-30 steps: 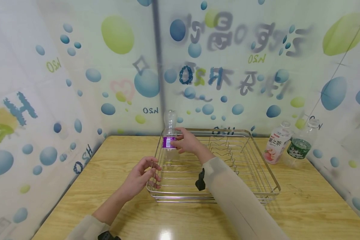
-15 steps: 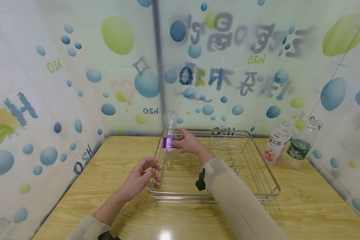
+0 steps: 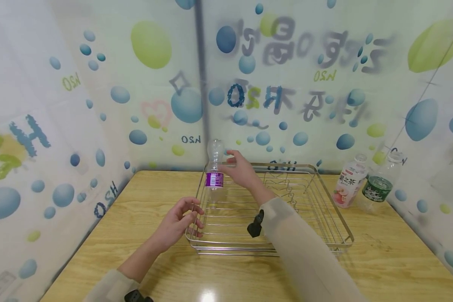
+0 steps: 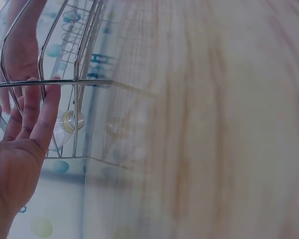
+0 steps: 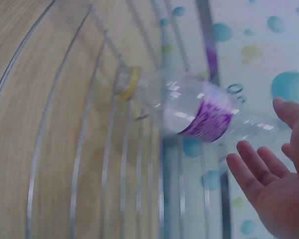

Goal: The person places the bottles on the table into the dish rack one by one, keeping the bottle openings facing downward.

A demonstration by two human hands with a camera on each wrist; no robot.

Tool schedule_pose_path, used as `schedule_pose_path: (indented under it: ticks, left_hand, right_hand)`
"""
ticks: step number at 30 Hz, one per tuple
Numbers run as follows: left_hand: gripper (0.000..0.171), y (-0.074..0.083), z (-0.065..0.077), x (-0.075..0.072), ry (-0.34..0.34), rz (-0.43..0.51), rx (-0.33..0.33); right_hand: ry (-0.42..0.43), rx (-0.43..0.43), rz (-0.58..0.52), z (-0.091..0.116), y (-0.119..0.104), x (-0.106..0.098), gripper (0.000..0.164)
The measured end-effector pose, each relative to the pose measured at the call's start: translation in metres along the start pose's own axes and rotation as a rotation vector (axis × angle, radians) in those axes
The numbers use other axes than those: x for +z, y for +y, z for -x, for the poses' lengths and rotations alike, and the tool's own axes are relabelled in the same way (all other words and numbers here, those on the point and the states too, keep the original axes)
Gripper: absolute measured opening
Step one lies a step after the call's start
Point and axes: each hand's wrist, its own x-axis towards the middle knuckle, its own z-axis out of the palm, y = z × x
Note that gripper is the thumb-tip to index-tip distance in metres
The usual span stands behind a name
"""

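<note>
A clear plastic bottle (image 3: 214, 179) with a purple label stands upside down in the left back of a wire dish rack (image 3: 343, 228). Its yellow-ringed neck (image 5: 133, 83) points down among the wires in the right wrist view. My right hand (image 3: 242, 170) is just right of the bottle, fingers spread and apart from it in the right wrist view (image 5: 284, 184). At the rack's left side is my left hand (image 3: 175, 222), its loosely bent fingers touching the side wires. In the left wrist view, the fingertips (image 4: 52, 84) reach a rack rail.
Two more bottles stand right of the rack: one with a pink-and-white peach label (image 3: 348, 182), one clear with a green label (image 3: 377, 188). The rack sits on a wooden table (image 3: 136, 201). A patterned curtain (image 3: 154, 105) hangs close behind and at both sides.
My right hand has let go of the purple-label bottle and shifted up and slightly right. The bottle stays standing in the rack. My left hand keeps its place.
</note>
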Motion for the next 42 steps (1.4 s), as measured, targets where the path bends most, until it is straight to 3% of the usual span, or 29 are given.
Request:
schedule_pose_path:
  ticks: [8, 15, 31, 42]
  left_hand:
    - [0.031, 0.000, 0.000, 0.001, -0.001, 0.008, -0.001]
    - [0.030, -0.002, -0.001, 0.000, 0.000, 0.017, 0.011]
    - [0.032, 0.000, 0.000, 0.000, 0.011, -0.001, 0.011]
    - [0.030, -0.001, 0.001, 0.000, 0.002, 0.010, 0.019]
  right_hand:
    - [0.014, -0.133, -0.042, 0.022, -0.032, -0.028, 0.069]
    - [0.018, -0.178, -0.053, 0.053, -0.039, -0.072, 0.061]
    - [0.128, -0.167, 0.174, 0.132, 0.004, -0.160, 0.054]
    - [0.215, -0.116, 0.178, 0.179, 0.038, -0.207, 0.054]
